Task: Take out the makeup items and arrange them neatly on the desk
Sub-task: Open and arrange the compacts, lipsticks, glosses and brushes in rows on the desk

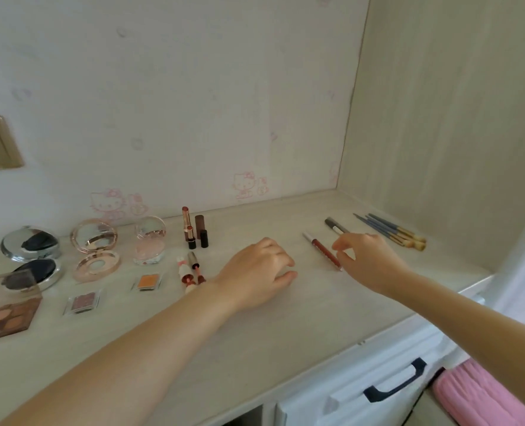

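Head view of the pale wooden desk (285,327), makeup laid out along its far half. The person's left hand (258,273) is resting knuckles-up near the desk's middle, fingers loosely curled and holding nothing. The right hand (367,261) is hovering just beside a red-brown lip pencil (324,251) that is lying diagonally on the desk; thumb and forefinger are drawn toward each other close to the pencil's near end, but whether they are actually touching it cannot be told.

Behind that hand a grey-and-white pencil (336,226) is lying, its near end hidden by the fingers. Further right, a cluster of blue-handled brushes (390,231) is lying side by side, bristles pointing toward the desk's right edge.

Containers, left to right: a silver compact (32,255) is standing open, a dark puff showing in its base and mirrored in its lid; a rose-gold compact (96,250) is standing open, a pale pan sitting in its base; a clear round case (148,241) is open on pinkish contents. In front, a brown four-pan eyeshadow palette (7,315) is lying with its clear lid raised, beside two small single-pan shadows, one mauve (82,303), one orange (146,282).

Lipsticks (193,230) are standing upright near the wall, one uncapped; two more tubes (190,270) are lying in front of them.

A white drawer with a dark handle (395,381) is sitting below the desk edge.
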A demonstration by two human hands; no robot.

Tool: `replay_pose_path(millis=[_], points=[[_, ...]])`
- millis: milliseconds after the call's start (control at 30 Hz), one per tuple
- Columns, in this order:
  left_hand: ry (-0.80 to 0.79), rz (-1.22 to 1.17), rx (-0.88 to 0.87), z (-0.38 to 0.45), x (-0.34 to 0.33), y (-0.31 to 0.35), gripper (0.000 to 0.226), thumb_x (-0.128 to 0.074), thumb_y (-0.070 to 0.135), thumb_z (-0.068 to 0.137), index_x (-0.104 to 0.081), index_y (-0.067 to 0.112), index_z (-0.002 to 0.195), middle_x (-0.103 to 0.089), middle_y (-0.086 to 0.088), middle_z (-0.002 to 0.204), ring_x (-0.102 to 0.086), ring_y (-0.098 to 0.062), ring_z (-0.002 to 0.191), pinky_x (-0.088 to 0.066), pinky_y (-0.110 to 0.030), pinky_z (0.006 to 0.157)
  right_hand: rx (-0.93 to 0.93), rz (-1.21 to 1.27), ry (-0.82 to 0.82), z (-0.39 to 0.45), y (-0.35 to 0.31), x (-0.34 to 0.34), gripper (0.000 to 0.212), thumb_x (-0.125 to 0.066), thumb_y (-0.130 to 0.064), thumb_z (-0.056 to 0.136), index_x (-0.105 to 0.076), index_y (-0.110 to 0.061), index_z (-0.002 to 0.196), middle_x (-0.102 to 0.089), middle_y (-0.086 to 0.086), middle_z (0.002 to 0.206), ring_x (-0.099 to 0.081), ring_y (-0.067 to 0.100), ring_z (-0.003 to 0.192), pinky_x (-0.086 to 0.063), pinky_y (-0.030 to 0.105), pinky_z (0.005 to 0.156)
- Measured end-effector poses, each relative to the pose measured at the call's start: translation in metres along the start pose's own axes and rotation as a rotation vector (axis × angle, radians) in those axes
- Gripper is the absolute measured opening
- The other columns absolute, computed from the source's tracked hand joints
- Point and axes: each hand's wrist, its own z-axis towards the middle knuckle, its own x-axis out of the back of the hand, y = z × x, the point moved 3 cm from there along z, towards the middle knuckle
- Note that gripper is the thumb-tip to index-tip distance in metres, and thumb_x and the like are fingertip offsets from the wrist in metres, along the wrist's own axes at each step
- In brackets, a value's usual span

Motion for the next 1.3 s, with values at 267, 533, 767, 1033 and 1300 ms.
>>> replay_pose_path(millis=[267,533,767,1033,1300], points=[[-0.13,0.04,0.232,0.074,-0.028,-0.008,0.037,-0.031,0.029,0.102,-0.045,0.017,0.134,-0.049,-0.006,0.135,-0.039,-0.027,0.127,-0.041,-0.044,0.099,-0.049,0.026,-0.027,0.025,0.015,-0.009,0.031,-0.053,-0.029,0.091,-0.059,-0.02,0.12,-0.064,0.0,0.115,-0.059,0.018,0.095,-0.048,0.026,0.078],[-0.183,0.072,0.158,0.117,-0.046,-0.021,0.066,-0.037,-0.001,0.093,-0.024,0.031,0.149,-0.027,0.003,0.154,-0.028,-0.025,0.138,-0.037,-0.043,0.106,-0.063,0.022,-0.068,0.05,0.012,-0.031,0.041,-0.053,-0.04,0.091,-0.057,-0.013,0.121,-0.066,0.002,0.104,-0.057,0.02,0.09,-0.049,0.028,0.075],[-0.118,0.14,0.111,0.124,-0.056,-0.025,0.045,-0.04,0.007,0.096,-0.042,0.024,0.138,-0.045,-0.002,0.139,-0.04,-0.025,0.127,-0.043,-0.04,0.096,-0.074,-0.013,-0.05,0.058,0.013,-0.039,0.025,-0.054,-0.032,0.09,-0.063,-0.018,0.109,-0.066,-0.002,0.092,-0.06,0.019,0.086,-0.054,0.037,0.083],[0.0,0.142,0.09,0.11,-0.048,-0.028,0.03,-0.045,0.009,0.095,-0.052,0.021,0.122,-0.055,-0.003,0.12,-0.045,-0.025,0.114,-0.043,-0.035,0.083,-0.085,-0.005,-0.078,0.053,0.007,-0.036,0.027,-0.058,-0.027,0.086,-0.064,-0.02,0.112,-0.066,-0.002,0.097,-0.056,0.015,0.08,-0.051,0.025,0.074],[0.063,0.115,0.079,0.078,-0.019,-0.034,0.018,-0.047,0.014,0.097,-0.058,0.019,0.111,-0.054,-0.002,0.108,-0.046,-0.022,0.105,-0.042,-0.033,0.071,-0.066,0.073,-0.069,0.036,-0.022,-0.02,0.025,-0.064,-0.03,0.081,-0.067,-0.024,0.105,-0.067,-0.007,0.088,-0.06,0.01,0.077,-0.045,0.019,0.055]])
